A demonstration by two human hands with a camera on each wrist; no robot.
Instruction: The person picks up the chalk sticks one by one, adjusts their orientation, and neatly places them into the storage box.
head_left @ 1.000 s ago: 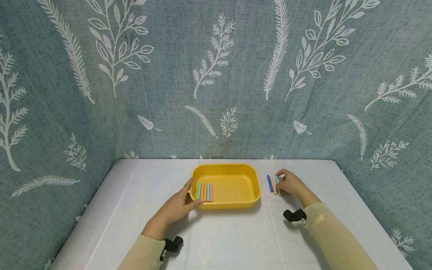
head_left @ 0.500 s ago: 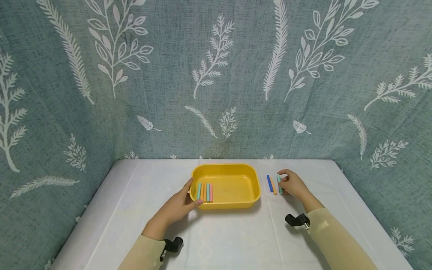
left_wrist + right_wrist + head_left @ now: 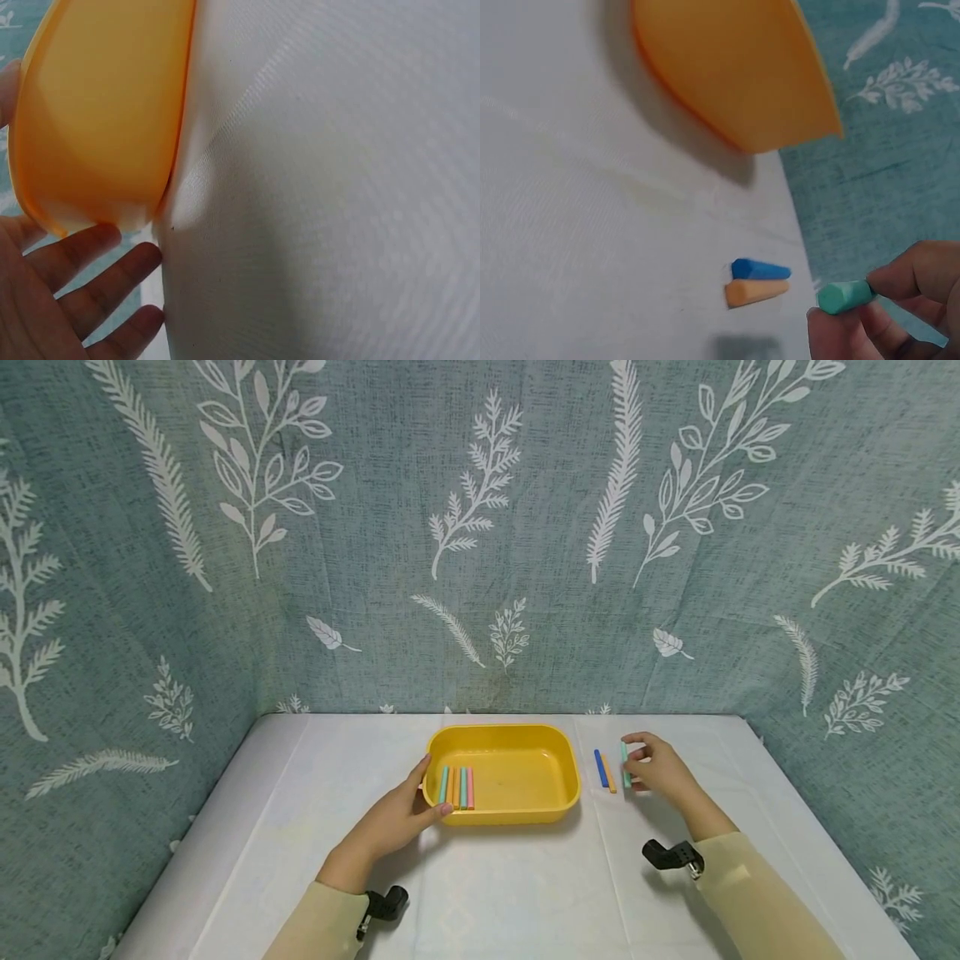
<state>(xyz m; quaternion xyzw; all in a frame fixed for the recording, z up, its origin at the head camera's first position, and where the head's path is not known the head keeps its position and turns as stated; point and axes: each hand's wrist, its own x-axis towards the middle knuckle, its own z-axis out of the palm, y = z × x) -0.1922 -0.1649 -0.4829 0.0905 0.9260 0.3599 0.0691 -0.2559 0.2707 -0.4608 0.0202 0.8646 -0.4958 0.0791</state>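
The right hand (image 3: 654, 767) pinches a short mint-green chalk stick (image 3: 624, 753) between thumb and fingertips (image 3: 900, 279), its fingers curled round the far end; the right wrist view shows a shadow on the cloth below the stick, so it looks lifted clear of the white cloth-covered table (image 3: 525, 893). Just to its left a blue chalk stick (image 3: 599, 767) and an orange chalk stick (image 3: 609, 774) lie side by side on the cloth, touching or nearly so, between the hand and the shallow yellow plastic tray (image 3: 525, 733). Inside the tray, against its left wall, four sticks (image 3: 457, 787) of green, orange and pink lie in a tight row. The left hand (image 3: 397, 817) rests against the tray's near left corner, thumb on the rim and fingers straight along the outer wall, steadying rather than gripping it.

The step in hand looks like the pick-up of the green stick. As a judgement, the next move calls for carrying it leftward over the rim and setting it down parallel to the row, without knocking the two sticks left on the cloth.

No brand, label or writing can be read anywhere; the teal backdrop bears only white leaf prints
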